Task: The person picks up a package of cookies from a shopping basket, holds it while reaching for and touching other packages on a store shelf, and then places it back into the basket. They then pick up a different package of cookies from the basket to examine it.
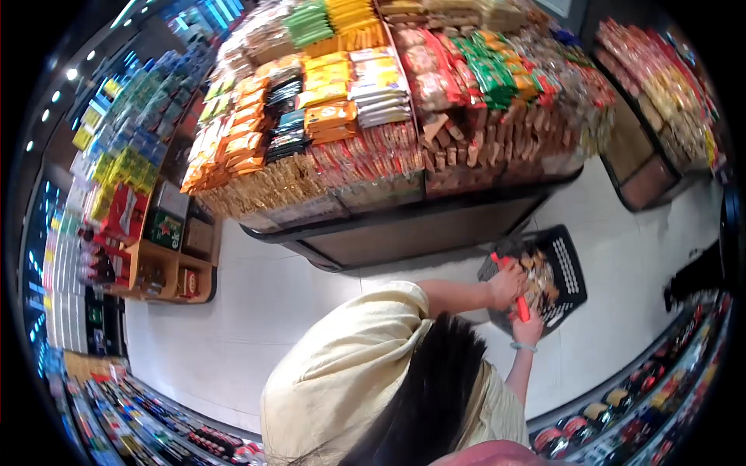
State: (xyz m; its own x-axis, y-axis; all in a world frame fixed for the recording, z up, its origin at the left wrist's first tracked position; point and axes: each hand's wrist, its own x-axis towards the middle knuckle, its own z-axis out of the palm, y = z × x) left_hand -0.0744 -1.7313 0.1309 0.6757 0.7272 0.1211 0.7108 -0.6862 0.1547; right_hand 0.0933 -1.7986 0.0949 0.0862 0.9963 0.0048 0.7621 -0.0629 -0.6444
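A black shopping basket with perforated sides is in front of me, low over the floor on the right. Its red handle runs across the near side. My left hand is closed around the upper part of that handle. Lower down, my right hand, with a pale band at the wrist, is closed at the handle's other end. Inside the basket lie mixed packaged goods, too small to name. My hands and forearms hide part of the near rim.
A large display stand heaped with wrapped snacks rises ahead. Another snack stand is at the right. Wooden shelving with boxes and drinks stands left. Bottle shelves curve along the bottom right. A dark figure shows at the right edge.
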